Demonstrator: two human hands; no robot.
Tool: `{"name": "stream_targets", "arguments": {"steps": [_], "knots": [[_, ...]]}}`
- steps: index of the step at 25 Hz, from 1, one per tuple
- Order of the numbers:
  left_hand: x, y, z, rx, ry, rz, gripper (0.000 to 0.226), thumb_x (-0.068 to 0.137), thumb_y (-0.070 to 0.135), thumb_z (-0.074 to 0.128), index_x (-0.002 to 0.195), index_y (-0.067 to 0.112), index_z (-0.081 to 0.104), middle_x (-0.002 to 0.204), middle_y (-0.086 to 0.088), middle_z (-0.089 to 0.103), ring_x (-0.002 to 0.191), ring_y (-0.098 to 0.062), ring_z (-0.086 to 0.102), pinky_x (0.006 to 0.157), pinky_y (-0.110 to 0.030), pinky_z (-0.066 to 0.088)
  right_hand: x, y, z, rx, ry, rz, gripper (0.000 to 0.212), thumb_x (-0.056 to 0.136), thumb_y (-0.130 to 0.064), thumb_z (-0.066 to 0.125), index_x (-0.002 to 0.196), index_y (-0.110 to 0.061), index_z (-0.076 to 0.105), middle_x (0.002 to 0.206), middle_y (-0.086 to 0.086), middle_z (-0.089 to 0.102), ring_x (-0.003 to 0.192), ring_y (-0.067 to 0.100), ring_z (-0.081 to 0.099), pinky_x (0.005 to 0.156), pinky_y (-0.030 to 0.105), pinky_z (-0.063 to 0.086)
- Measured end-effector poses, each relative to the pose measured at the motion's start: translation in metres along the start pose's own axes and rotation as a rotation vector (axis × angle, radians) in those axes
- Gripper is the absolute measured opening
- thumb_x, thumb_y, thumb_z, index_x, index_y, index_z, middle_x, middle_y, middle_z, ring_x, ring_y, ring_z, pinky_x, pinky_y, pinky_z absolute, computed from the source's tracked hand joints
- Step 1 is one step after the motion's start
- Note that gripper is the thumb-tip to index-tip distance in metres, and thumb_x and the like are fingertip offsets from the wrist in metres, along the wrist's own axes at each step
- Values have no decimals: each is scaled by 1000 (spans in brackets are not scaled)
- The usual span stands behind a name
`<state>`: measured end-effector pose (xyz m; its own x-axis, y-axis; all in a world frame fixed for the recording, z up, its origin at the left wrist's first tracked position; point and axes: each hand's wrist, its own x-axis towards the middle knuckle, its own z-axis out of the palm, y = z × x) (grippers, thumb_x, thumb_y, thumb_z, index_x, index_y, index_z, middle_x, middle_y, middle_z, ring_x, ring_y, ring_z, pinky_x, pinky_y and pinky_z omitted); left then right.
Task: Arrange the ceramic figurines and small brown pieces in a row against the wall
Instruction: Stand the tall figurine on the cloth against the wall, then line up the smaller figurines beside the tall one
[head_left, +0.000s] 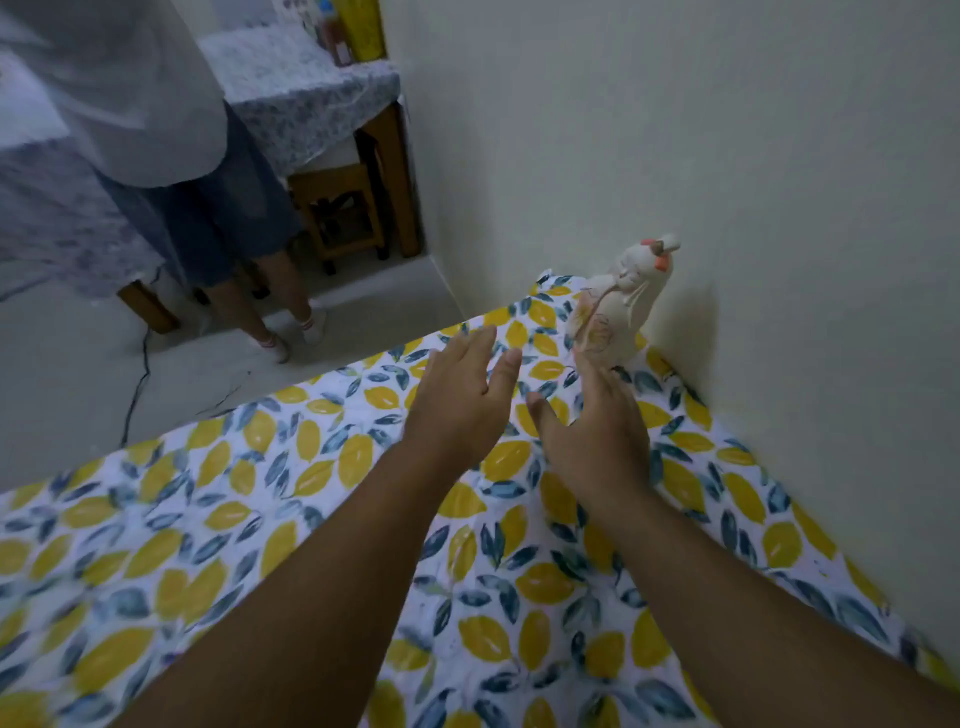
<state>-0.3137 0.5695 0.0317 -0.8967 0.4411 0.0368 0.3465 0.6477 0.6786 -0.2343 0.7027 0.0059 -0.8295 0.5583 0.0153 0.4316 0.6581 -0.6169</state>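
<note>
A cream ceramic figurine (623, 296) with orange marks on its head stands upright at the far corner of the table, close to the wall. My right hand (597, 421) reaches toward it with fingers apart, its fingertips at the figurine's base; whether they touch is unclear. My left hand (462, 395) hovers open over the cloth to the left of the figurine, holding nothing. No small brown pieces are in view.
The table carries a cloth with yellow lemons and blue leaves (260, 519). A pale wall (727, 156) runs along its right side. Another person (218, 208) stands on the floor at the upper left, near a wooden stool (337, 213) and a second covered table (311, 98).
</note>
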Motion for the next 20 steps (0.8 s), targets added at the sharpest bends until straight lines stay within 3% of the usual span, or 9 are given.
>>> {"name": "stream_targets", "arguments": {"steps": [7, 14, 17, 20], "knots": [[-197, -97, -98, 187, 85, -199, 65, 103, 58, 27, 156, 20, 31, 164, -1, 30, 153, -18, 12, 122, -39, 1, -149, -101, 60, -140, -274, -310, 72, 96, -64, 45, 158, -30, 29, 168, -6, 23, 155, 17, 14, 125, 49, 12], [-328, -176, -162, 303, 168, -408, 86, 92, 71, 10, 158, 17, 22, 167, -3, 19, 155, -20, 3, 122, -41, -5, -268, -155, 127, -274, -482, -561, 69, 99, -60, 42, 159, -29, 26, 169, -2, 19, 157, 19, 10, 126, 46, 7], [-366, -212, -178, 388, 180, -557, 82, 97, 67, 26, 159, 14, 17, 168, -7, 16, 155, -25, 4, 123, -45, -1, -299, -163, 153, -351, -563, -600, 71, 99, -60, 42, 160, -30, 20, 170, 0, 14, 157, 22, 9, 126, 46, 9], [-392, -232, -181, 395, 69, -666, 87, 97, 61, 43, 159, 13, 7, 168, -9, 12, 154, -30, 10, 122, -49, 15, -319, -170, 172, -322, -691, -615, 76, 98, -60, 47, 160, -36, 11, 171, -1, 11, 156, 23, 12, 122, 48, 19]]}}
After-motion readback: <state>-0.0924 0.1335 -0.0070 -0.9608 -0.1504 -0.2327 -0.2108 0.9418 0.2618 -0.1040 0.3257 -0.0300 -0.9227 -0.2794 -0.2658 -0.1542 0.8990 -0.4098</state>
